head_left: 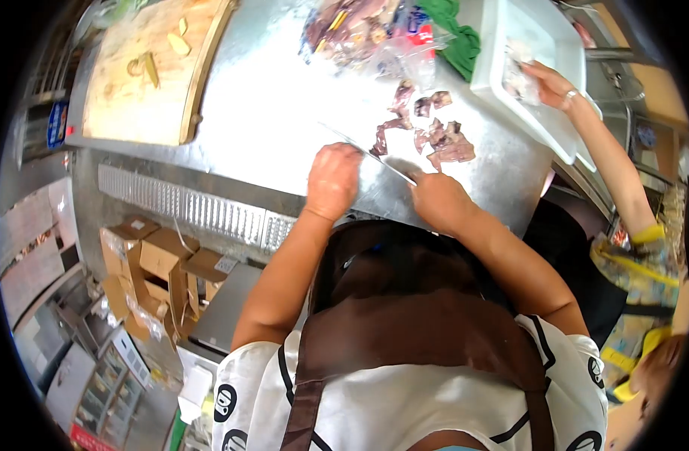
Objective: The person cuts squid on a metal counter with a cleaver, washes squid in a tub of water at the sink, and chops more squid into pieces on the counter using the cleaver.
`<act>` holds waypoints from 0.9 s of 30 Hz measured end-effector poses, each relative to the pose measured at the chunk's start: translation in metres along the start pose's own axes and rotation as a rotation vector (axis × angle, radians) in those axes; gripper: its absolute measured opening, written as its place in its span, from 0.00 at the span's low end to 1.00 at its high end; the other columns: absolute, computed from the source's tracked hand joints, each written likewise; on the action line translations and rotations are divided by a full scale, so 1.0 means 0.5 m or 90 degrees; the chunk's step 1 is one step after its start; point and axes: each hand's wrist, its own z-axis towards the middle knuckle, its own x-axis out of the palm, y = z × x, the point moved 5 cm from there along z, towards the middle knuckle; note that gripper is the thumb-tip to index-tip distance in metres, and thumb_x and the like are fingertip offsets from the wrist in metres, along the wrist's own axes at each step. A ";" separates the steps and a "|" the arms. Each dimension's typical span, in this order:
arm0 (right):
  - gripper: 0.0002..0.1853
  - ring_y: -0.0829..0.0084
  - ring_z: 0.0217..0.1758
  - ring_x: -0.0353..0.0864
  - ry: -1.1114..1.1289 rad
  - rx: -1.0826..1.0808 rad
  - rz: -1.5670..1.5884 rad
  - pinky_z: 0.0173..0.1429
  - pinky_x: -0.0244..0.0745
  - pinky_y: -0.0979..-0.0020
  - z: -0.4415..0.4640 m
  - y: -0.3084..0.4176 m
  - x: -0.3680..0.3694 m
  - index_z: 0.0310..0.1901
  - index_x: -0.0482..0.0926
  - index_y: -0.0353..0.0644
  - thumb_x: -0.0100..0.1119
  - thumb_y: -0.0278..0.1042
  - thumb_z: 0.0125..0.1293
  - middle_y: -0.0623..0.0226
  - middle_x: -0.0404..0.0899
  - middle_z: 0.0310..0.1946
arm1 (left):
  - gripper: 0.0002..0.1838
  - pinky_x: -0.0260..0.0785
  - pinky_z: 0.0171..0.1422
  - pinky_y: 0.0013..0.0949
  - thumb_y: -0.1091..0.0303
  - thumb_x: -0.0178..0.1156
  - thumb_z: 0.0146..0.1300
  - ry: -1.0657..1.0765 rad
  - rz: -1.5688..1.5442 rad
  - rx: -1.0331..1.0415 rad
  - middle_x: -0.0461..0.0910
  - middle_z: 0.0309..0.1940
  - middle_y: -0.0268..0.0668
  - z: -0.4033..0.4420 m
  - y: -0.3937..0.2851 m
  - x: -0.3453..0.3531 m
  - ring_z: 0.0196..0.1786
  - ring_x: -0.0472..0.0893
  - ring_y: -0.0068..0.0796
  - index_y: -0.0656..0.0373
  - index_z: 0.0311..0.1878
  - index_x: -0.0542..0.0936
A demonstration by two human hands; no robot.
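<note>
My right hand (441,201) is closed around the handle of a knife (393,171). Its thin blade slants up and left over the steel table. Against the blade's left side is my left hand (335,177), fingers curled; whatever they may hold is hidden under the hand. Beyond the knife lie several pieces of dark reddish-purple meat (451,143) spread on the metal. Farther back, a clear plastic bag (356,34) contains more such meat.
Upper left, a wooden cutting board (126,98) bears several yellowish pieces. A white plastic tub (536,116) stands on the right, where another person's hand (547,84) reaches in. Green cloth or bag material (457,41) lies beside it. Cardboard boxes (160,259) sit below left.
</note>
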 end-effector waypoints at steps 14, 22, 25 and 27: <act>0.20 0.58 0.29 0.84 -0.349 0.237 0.345 0.36 0.77 0.65 -0.241 -0.128 0.046 0.54 0.78 0.39 0.61 0.26 0.58 0.49 0.82 0.29 | 0.51 0.36 0.76 0.59 0.45 0.69 0.49 0.218 -0.032 -0.043 0.45 0.74 0.57 0.092 -0.066 0.115 0.75 0.45 0.60 0.58 0.72 0.57; 0.26 0.55 0.42 0.84 -0.609 0.371 0.195 0.47 0.78 0.64 -0.344 -0.203 0.132 0.60 0.72 0.32 0.61 0.26 0.58 0.48 0.82 0.43 | 0.41 0.27 0.75 0.63 0.44 0.59 0.59 0.270 0.012 0.031 0.52 0.72 0.54 0.150 -0.104 0.176 0.75 0.48 0.57 0.60 0.70 0.62; 0.29 0.51 0.50 0.82 -0.611 0.398 0.207 0.52 0.76 0.61 -0.324 -0.238 0.134 0.62 0.69 0.33 0.63 0.26 0.58 0.46 0.79 0.49 | 0.28 0.44 0.73 0.57 0.58 0.62 0.59 0.223 -0.024 0.090 0.66 0.62 0.53 0.161 -0.098 0.077 0.69 0.61 0.52 0.62 0.60 0.71; 0.30 0.51 0.51 0.81 -0.602 0.410 0.185 0.54 0.75 0.61 -0.301 -0.253 0.130 0.63 0.68 0.34 0.64 0.26 0.57 0.46 0.78 0.51 | 0.17 0.59 0.67 0.49 0.75 0.60 0.55 0.066 -0.235 0.094 0.74 0.50 0.48 0.164 -0.057 0.004 0.58 0.71 0.51 0.62 0.49 0.75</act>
